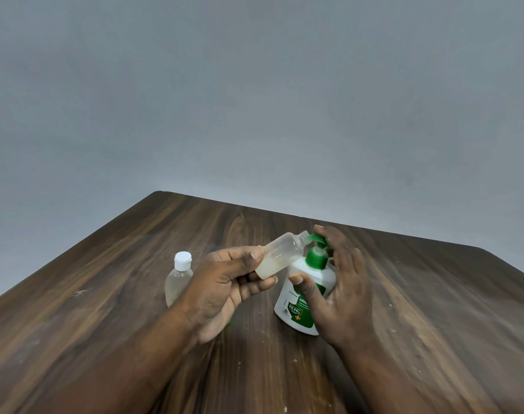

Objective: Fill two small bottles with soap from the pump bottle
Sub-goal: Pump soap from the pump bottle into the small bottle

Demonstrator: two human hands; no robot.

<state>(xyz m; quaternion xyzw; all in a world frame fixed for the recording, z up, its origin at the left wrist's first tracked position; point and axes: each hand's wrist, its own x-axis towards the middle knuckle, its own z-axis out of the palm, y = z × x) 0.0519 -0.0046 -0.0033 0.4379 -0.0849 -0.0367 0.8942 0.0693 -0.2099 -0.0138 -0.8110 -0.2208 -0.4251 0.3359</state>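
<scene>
Left fingers (263,282) and thumb are pinching the bottom end of the open small bottle (280,258); the left hand (224,282) is holding it off the table, tilted, neck pointing up at the green pump head (316,254); pale soap is pooling in its low end; right fingers (341,252) are wrapping over the pump head, thumb pressing the front of the pump bottle (296,312); right hand (344,294) is gripping it as it's standing on the wooden table (105,294); the capped small bottle (180,273) is standing upright just beyond the left wrist.
</scene>
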